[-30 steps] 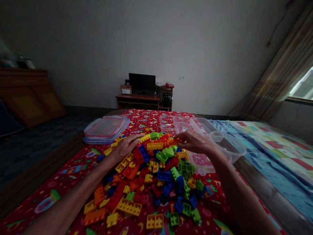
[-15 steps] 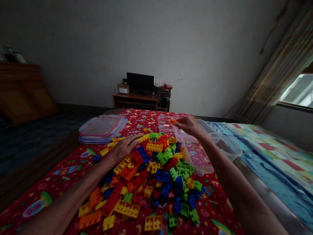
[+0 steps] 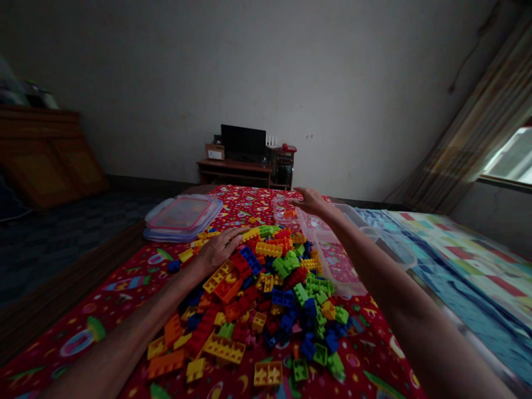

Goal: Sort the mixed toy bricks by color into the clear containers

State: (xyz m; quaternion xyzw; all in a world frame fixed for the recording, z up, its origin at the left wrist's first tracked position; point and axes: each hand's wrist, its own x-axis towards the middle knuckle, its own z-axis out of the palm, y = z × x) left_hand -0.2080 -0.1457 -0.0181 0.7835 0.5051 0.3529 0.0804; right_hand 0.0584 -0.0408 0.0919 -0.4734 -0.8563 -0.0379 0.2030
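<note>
A heap of coloured plastic building bricks (image 3: 266, 293) lies on a red patterned cloth (image 3: 124, 299). My left hand (image 3: 218, 249) rests flat on the heap's left side, fingers spread over yellow and red bricks, holding nothing. My right hand (image 3: 310, 200) is stretched out over the far clear plastic box (image 3: 279, 206) with its fingers extended and nothing in them. An orange brick (image 3: 290, 213) sits in that box just below the hand.
A second clear box (image 3: 337, 277) and a round clear bowl (image 3: 405, 256) stand right of the heap. A stack of clear lids with pink rims (image 3: 183, 217) lies at the back left. A striped mat (image 3: 469, 260) lies to the right, and a low desk with a monitor (image 3: 245, 160) stands by the wall.
My right hand lifted an orange brick from the heap's top, carried it away to the far clear box and opened over it. The left hand stayed on the heap.
</note>
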